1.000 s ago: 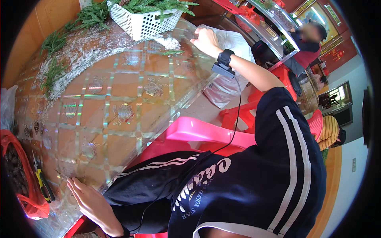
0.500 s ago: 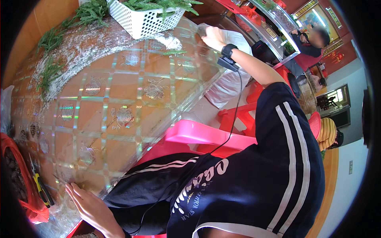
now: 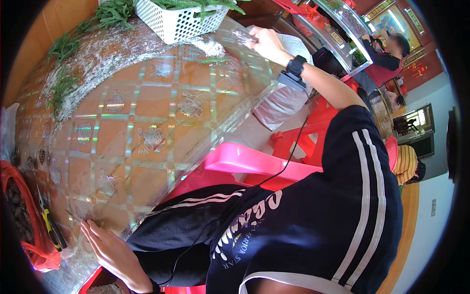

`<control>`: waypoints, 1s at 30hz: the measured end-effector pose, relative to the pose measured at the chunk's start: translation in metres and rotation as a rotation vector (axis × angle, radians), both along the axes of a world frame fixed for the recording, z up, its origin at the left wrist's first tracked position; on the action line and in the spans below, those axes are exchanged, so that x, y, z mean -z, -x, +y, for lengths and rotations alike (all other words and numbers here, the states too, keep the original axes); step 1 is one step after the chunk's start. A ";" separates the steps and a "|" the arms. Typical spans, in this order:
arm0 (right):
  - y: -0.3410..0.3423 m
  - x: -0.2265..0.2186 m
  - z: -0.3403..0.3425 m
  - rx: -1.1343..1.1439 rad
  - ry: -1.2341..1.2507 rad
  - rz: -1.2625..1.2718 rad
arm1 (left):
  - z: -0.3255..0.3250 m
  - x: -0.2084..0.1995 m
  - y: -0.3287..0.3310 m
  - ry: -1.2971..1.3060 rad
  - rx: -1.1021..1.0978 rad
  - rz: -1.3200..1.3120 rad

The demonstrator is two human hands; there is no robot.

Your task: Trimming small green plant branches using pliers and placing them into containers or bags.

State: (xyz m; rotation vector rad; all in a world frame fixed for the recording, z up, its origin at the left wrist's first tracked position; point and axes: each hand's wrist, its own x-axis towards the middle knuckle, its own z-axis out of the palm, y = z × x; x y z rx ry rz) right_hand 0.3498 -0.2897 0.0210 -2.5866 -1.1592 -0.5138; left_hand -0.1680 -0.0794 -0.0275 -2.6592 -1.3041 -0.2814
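At the table's far right edge, my right hand is closed, its fingertips on a shiny, crinkled piece of clear plastic. A pale plastic bag hangs below that wrist, over the edge. My left hand rests at the near left edge, fingers straight and pressed together, thumb hidden. From its fingertips sticks a thin dark object, too small to name. Pliers with yellow and black handles lie to its left, beside a red plastic bag of dark brown pieces, likely pine cones.
A white perforated basket of green sprigs stands at the back. White powder and loose sprigs cover the far left of the patterned tabletop. Pink and red stools stand beside my legs. Two people are farther off at right.
My right hand has drawn slightly right, and the plastic at its fingertips catches more light. The left hand stays at the edge. The whole view has shifted a little.
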 end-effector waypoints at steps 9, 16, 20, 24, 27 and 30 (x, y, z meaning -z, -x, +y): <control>0.068 -0.008 -0.005 -0.237 -0.076 0.171 | -0.001 0.000 -0.004 -0.025 0.004 0.007; 0.122 -0.008 0.020 -0.507 -0.040 0.217 | -0.005 -0.007 -0.005 -0.012 -0.032 0.038; 0.138 -0.011 0.043 -0.579 -0.009 0.269 | -0.004 -0.007 -0.007 -0.021 -0.020 0.054; 0.160 -0.009 0.084 -0.685 0.033 0.259 | -0.003 -0.007 -0.010 -0.021 -0.027 0.071; 0.190 -0.008 0.126 -0.823 0.044 0.209 | -0.005 -0.010 -0.007 -0.025 -0.040 0.079; 0.225 -0.010 0.167 -0.937 0.097 0.234 | -0.006 -0.012 -0.004 -0.019 -0.017 0.043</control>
